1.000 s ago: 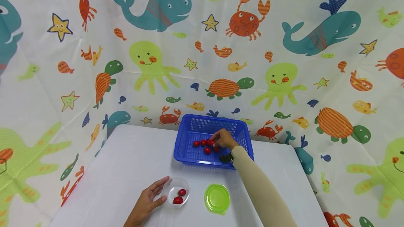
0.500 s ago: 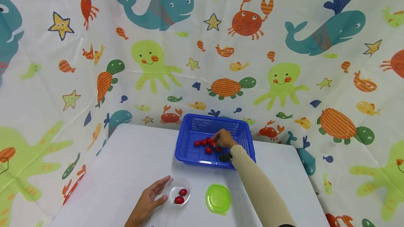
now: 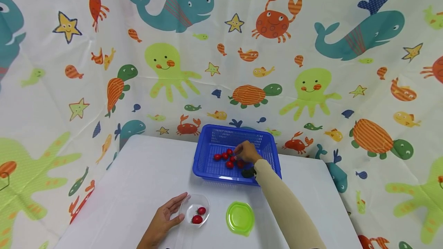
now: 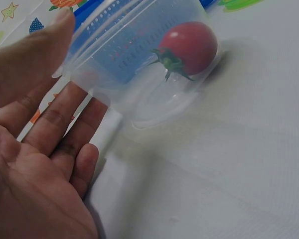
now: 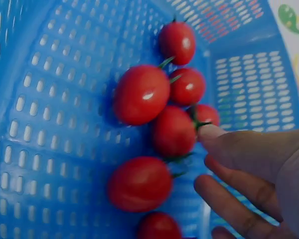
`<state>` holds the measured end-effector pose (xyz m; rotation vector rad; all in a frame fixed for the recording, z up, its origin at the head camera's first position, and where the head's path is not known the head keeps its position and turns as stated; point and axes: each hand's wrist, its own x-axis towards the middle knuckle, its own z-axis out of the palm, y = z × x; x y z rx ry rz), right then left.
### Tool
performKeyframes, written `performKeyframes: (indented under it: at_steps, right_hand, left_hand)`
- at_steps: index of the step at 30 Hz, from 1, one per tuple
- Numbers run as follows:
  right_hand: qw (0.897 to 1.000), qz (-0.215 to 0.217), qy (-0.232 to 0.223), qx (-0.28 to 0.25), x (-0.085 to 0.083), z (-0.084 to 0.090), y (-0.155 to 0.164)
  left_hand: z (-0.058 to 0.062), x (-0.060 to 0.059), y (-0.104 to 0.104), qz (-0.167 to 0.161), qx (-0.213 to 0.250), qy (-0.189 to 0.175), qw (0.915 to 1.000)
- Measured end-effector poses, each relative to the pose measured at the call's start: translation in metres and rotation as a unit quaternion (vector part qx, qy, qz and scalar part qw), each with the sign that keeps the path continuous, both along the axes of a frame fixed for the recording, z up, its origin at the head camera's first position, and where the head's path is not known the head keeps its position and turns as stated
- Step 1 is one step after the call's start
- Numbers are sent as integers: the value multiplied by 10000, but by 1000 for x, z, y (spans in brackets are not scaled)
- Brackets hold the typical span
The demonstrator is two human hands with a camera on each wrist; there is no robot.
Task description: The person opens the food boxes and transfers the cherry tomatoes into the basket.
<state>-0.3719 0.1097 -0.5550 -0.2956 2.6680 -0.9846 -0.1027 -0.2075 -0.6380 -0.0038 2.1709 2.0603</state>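
Note:
My left hand (image 3: 162,218) rests at the left side of a clear plastic container (image 3: 185,206), its fairly straight fingers and thumb touching the wall. Two red tomatoes (image 3: 197,219) lie in the container; one tomato (image 4: 192,47) with a green stem shows in the left wrist view. My right hand (image 3: 247,152) reaches into a blue slotted basket (image 3: 212,174) holding several tomatoes. Close up, its thumb tip (image 5: 212,133) is at the green stem of a tomato (image 5: 173,132). A gap shows between the thumb and the other fingertips, with nothing visibly gripped there.
A light green lid (image 3: 240,218) lies on the white table (image 3: 152,172), to the right of the container. Beside my right wrist is a dark object (image 3: 248,173) of unclear kind. A curtain (image 3: 214,76) printed with sea animals hangs behind the table.
The right fingertips have shifted slightly, and the tomatoes nearest them have moved a little apart. The left hand stays at the container. The whole view has drifted slightly.

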Motion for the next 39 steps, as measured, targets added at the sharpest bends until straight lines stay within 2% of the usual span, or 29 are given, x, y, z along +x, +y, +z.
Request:
performKeyframes:
  at_steps: [5, 10, 16, 22, 32, 39]
  right_hand:
    - [9990, -130, 395, -186, 6, 19, -2]
    - [9956, -235, 742, -523, 19, 42, -9]
    - [9899, -162, 1159, -805, 50, 67, -20]
    - [9830, -59, 1504, -1047, 84, 84, -26]
    - [9712, 333, 1706, -1628, 143, 93, -29]
    - [9657, 519, 1776, -1821, 176, 81, -34]
  left_hand:
    - [0, 0, 0, -38, 27, 21, 10000]
    - [0, 0, 1, -64, 53, -16, 10000]
    - [2, 0, 2, -12, 17, -91, 10000]
    - [2, 1, 3, -32, -3, -130, 9999]
    - [-1, 2, 5, -20, -23, -64, 10000]
    - [0, 4, 9, 42, -126, -255, 9996]
